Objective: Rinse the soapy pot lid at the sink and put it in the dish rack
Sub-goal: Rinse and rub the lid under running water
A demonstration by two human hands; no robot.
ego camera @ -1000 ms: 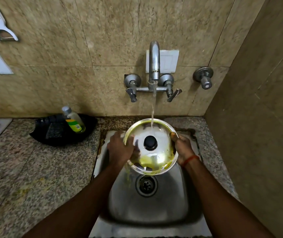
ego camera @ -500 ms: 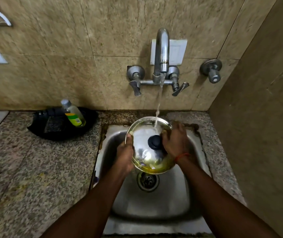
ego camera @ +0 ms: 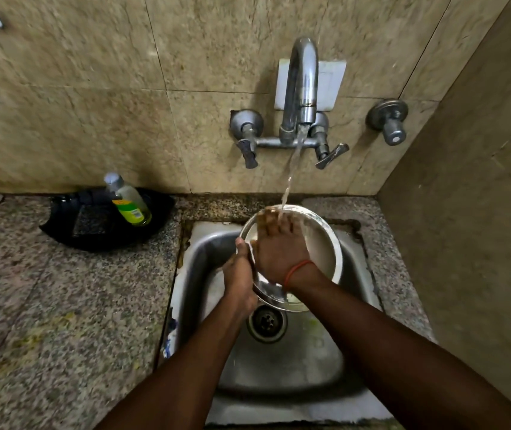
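Observation:
The steel pot lid (ego camera: 325,246) is held tilted over the steel sink (ego camera: 294,361), under the running stream from the tap (ego camera: 302,85). My left hand (ego camera: 240,274) grips the lid's left rim. My right hand (ego camera: 280,246) lies flat across the lid's face with fingers spread, and the water lands on its fingers. The lid's black knob is hidden under my right hand. No dish rack is in view.
A black tray (ego camera: 99,225) holding a dish-soap bottle (ego camera: 128,201) sits on the granite counter (ego camera: 62,305) left of the sink. A tiled wall rises close on the right. The drain (ego camera: 266,324) shows below the lid. A separate wall valve (ego camera: 389,121) sits right of the tap.
My right hand slid from the lid's right rim across the knob onto its face. The lid shifted slightly right under the stream. My left hand kept its hold on the left rim.

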